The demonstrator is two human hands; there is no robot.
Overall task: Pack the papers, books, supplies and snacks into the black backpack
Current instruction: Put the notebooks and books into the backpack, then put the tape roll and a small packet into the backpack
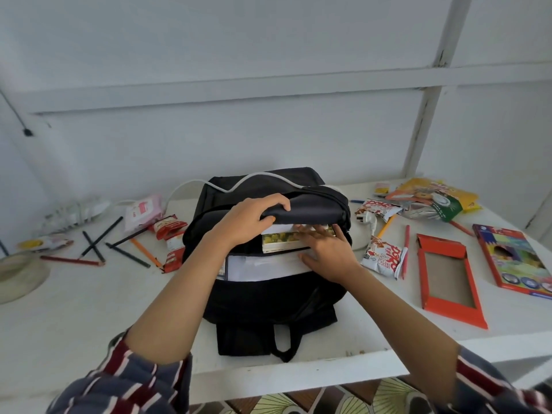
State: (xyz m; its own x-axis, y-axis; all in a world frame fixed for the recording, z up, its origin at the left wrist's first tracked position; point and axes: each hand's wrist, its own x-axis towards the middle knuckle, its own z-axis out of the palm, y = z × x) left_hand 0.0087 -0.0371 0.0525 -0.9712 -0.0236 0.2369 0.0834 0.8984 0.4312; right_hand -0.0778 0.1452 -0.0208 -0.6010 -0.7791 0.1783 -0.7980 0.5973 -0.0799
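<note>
The black backpack [268,297] lies on the white table with its main compartment open towards me. My left hand [249,218] grips the upper flap of the opening and holds it up. My right hand [325,249] lies with straight fingers on a book with a yellow cover [283,242] that sits in the opening. White papers [263,267] show under the book inside the bag. Left of the bag lie several pencils [98,249] and red snack packs [170,234]. To the right lie white-and-red snack packs [380,258].
A white cable [251,179] runs over the top of the backpack. An empty orange box sleeve [448,276] and a coloured pencil box [516,261] lie at the right. A yellow snack bag [433,198] is at the back right, a pink pack [143,210] at the back left.
</note>
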